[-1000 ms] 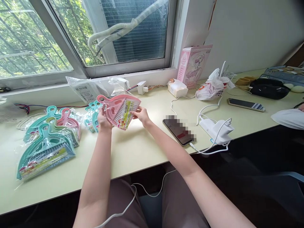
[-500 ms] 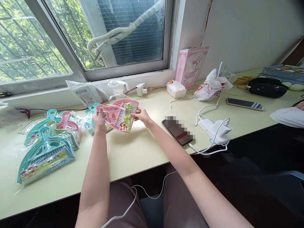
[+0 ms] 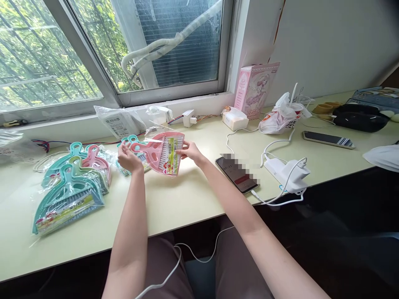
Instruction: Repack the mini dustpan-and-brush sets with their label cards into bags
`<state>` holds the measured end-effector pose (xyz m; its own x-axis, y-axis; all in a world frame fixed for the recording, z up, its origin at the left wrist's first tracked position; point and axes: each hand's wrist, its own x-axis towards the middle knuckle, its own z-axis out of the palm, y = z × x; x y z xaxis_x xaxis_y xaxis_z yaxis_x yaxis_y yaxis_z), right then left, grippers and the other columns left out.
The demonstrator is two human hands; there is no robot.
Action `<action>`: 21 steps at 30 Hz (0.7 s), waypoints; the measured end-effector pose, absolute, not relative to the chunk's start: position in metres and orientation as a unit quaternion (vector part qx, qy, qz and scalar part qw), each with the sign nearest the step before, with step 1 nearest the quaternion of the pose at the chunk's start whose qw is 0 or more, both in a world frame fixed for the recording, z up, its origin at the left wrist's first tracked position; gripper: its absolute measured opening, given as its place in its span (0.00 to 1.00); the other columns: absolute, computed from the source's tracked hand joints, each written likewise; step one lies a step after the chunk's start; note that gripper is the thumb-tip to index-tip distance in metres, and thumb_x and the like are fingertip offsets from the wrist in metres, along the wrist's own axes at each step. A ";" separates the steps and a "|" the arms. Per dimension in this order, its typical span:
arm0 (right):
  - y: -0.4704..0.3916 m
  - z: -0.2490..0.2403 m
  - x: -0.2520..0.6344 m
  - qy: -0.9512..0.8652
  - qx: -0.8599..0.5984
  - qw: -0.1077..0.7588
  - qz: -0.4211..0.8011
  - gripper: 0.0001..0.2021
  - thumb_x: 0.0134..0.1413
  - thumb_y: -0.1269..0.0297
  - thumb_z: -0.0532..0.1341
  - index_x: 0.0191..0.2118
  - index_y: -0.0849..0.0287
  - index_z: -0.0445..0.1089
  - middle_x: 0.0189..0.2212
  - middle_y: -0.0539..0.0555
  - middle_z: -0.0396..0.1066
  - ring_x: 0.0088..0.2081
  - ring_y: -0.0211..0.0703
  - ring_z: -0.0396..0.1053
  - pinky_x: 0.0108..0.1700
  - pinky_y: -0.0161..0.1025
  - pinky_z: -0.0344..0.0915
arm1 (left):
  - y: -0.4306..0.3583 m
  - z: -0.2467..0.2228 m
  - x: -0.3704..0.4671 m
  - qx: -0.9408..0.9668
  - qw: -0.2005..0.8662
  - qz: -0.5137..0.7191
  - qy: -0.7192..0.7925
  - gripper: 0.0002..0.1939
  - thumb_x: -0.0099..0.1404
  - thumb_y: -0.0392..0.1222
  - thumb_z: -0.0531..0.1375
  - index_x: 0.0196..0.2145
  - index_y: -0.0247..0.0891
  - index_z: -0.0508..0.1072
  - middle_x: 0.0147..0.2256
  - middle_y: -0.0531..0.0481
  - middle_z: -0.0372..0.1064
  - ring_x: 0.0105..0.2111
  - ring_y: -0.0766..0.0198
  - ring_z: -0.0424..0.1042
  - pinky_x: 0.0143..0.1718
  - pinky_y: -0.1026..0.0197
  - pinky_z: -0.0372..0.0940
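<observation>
A pink dustpan point(image 3: 151, 150) with a small brush and a printed label card point(image 3: 171, 155) is held above the table, tilted sideways with its handle to the left. My right hand point(image 3: 191, 153) grips its wide right edge, thumb over the front. Just left of the handle, my left hand point(image 3: 129, 158) is closed, apparently pinching the clear plastic bag around the set; its fingertips are partly hidden. Behind it lies a bagged teal dustpan set point(image 3: 132, 138). More bagged sets rest at left: a teal dustpan point(image 3: 67, 187), a green one point(image 3: 76, 162) and a pink one point(image 3: 95, 155).
Right of my arm lies a charging phone point(image 3: 237, 174), with a white power strip point(image 3: 288, 174) and cables. Farther back stand a tissue pack point(image 3: 234, 119), a pink box point(image 3: 255, 89) and a plastic bag point(image 3: 277, 116). Another phone point(image 3: 327, 139) lies at right.
My left hand has come off the pink dustpan's handle and moved slightly left of it. The dustpan has turned a little, and my right hand still grips it. The view has shifted slightly left.
</observation>
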<state>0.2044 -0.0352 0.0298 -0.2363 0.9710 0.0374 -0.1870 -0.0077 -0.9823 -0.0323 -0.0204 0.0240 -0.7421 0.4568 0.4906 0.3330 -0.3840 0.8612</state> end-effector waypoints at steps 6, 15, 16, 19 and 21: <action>-0.035 0.026 0.209 -0.574 -0.351 0.412 0.614 0.21 0.39 0.74 0.72 0.45 0.61 0.76 0.26 0.51 0.79 0.25 0.35 0.72 0.22 0.29 0.67 | -0.029 0.033 -0.021 0.549 0.063 0.673 0.492 0.08 0.57 0.43 0.68 0.33 0.41 0.74 0.35 0.46 0.75 0.48 0.51 0.73 0.61 0.49 0.57; -0.033 0.026 0.209 -0.574 -0.354 0.435 0.597 0.21 0.39 0.74 0.72 0.45 0.62 0.75 0.26 0.50 0.79 0.25 0.34 0.71 0.21 0.27 0.65 | -0.020 0.024 -0.031 0.466 0.061 0.673 0.572 0.06 0.59 0.41 0.65 0.27 0.41 0.72 0.24 0.52 0.71 0.25 0.60 0.71 0.38 0.58 0.65; -0.032 0.027 0.209 -0.575 -0.353 0.441 0.592 0.21 0.40 0.74 0.72 0.45 0.62 0.76 0.27 0.51 0.79 0.25 0.34 0.71 0.21 0.27 0.64 | -0.020 0.026 -0.031 0.462 0.057 0.672 0.575 0.06 0.59 0.41 0.65 0.27 0.41 0.72 0.24 0.52 0.71 0.25 0.60 0.71 0.39 0.58 0.65; -0.031 0.028 0.213 -0.572 -0.361 0.460 0.575 0.18 0.40 0.73 0.71 0.42 0.62 0.76 0.27 0.51 0.79 0.25 0.34 0.71 0.21 0.27 0.63 | -0.020 0.030 -0.030 0.464 0.093 0.685 0.554 0.07 0.58 0.42 0.67 0.26 0.41 0.72 0.24 0.54 0.71 0.24 0.62 0.70 0.39 0.58 0.67; -0.029 0.027 0.216 -0.565 -0.374 0.469 0.566 0.17 0.40 0.72 0.72 0.40 0.61 0.76 0.26 0.51 0.79 0.25 0.35 0.71 0.22 0.28 0.63 | -0.020 0.031 -0.030 0.489 0.172 0.682 0.516 0.08 0.58 0.44 0.67 0.28 0.40 0.72 0.24 0.53 0.72 0.25 0.62 0.72 0.38 0.59 0.68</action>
<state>0.2156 -0.0290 0.0268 -0.2803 0.9539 0.1068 -0.1079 0.0792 -0.9910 -0.0302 -0.0199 0.0312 -0.4631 0.7387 0.4897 0.2707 -0.4083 0.8718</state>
